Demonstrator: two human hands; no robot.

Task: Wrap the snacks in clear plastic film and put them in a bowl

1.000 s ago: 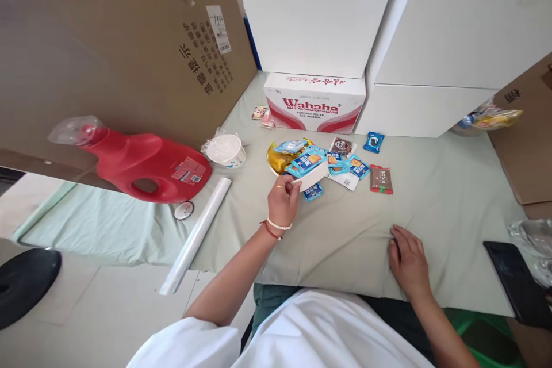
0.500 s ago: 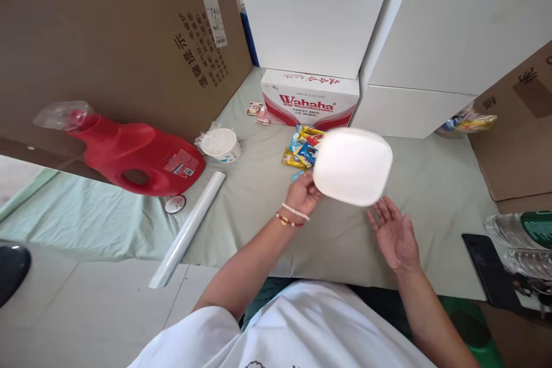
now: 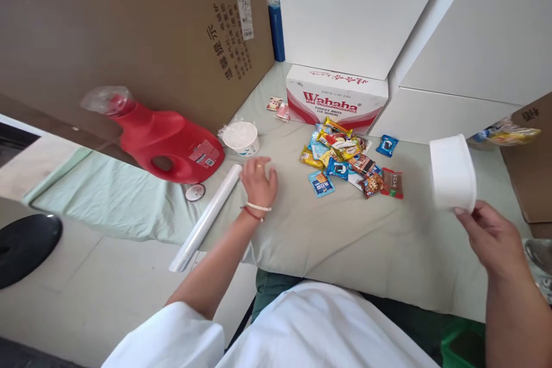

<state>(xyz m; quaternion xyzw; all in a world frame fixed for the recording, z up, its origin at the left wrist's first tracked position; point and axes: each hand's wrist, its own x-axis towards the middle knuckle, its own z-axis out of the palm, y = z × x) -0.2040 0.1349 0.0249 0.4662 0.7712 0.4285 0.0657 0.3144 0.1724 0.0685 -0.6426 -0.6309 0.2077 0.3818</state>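
A white plastic container (image 3: 452,169) is held up on its side by my right hand (image 3: 495,236), which pinches its rim at the right of the table. My left hand (image 3: 260,184) reaches over the cloth with its fingers spread and nothing in it. It is by the upper end of a roll of clear film (image 3: 207,218), and I cannot tell whether it touches the roll. Just beyond it stands a white paper tub (image 3: 241,137) with clear plastic around its rim. Between my hands lies a heap of wrapped snacks (image 3: 340,146), with a blue packet (image 3: 387,145) apart from it.
A red detergent jug (image 3: 172,141) lies at the left, near a small round disc (image 3: 195,192). Behind the heap is a Wahaha carton (image 3: 336,98), under a white box (image 3: 353,11). Two small sweets (image 3: 278,108) lie by the carton. A tall brown cardboard box (image 3: 150,29) borders the left.
The white container has passed from my left hand to my right hand and moved right. My left hand has moved left toward the film roll. The snack heap is now uncovered, and the view has shifted.
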